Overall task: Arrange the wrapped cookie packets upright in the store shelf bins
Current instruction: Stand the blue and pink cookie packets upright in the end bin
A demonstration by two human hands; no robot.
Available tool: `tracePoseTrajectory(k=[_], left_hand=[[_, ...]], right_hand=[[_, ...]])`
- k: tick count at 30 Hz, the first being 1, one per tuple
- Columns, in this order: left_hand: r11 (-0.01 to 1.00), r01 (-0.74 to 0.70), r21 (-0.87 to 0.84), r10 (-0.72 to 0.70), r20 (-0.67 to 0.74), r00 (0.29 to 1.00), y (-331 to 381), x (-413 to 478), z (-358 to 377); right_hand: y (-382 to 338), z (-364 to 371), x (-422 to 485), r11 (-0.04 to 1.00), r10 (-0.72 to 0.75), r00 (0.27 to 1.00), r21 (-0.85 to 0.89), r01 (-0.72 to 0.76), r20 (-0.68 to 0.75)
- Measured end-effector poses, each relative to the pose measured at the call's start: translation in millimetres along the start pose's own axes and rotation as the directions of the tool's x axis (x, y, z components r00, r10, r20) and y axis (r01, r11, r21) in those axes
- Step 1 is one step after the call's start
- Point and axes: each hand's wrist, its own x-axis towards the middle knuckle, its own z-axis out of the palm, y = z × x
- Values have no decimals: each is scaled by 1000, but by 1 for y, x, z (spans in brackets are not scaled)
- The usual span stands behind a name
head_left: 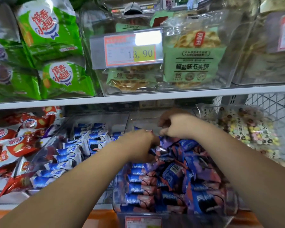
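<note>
On the lower shelf (138,97) a clear bin (171,218) at 6 o'clock is packed with blue-and-pink packets (141,188). Those along its 9 o'clock side stand on edge in a row; the rest lie jumbled toward 3 o'clock. Both arms reach in to the back of the bin at 12 o'clock. The left grip (141,143) is curled down into the pile, clasping packets there. The right grip (174,125), just beside it at 2 o'clock, is curled too, fingertips at a purple wrapper; whether it holds anything I cannot tell. A second bin (99,116) at 9 o'clock carries blue-and-white packs (76,150), with red bags (15,142) beyond them. At 3 o'clock sits a clear bag of pastel sweets (250,129). On the upper shelf are green bags (51,46) at 10 o'clock, a price tag (130,50) reading 13.90 at 12, and flatbread packs (192,58) at 1.
</note>
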Motion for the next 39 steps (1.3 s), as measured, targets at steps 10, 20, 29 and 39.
tracePoseTrajectory(k=[10,20,29,39], left_hand=[[950,2,-313,-67,-198,978,-17,-26,-23],[487,-27,-873,-151,-115,982,-47,-36,-16],[510,-26,-860,-176,-134,975,-41,-35,-14],[668,-72,-741,-119,-202,972,-43,-35,-17]], right_hand=[[9,1,-13,930,-99,994,360,79,37],[16,18,-19,699,-117,974,713,-57,194],[8,24,-15,643,-71,976,758,-114,207],[8,13,-17,582,-112,977,809,-83,180]])
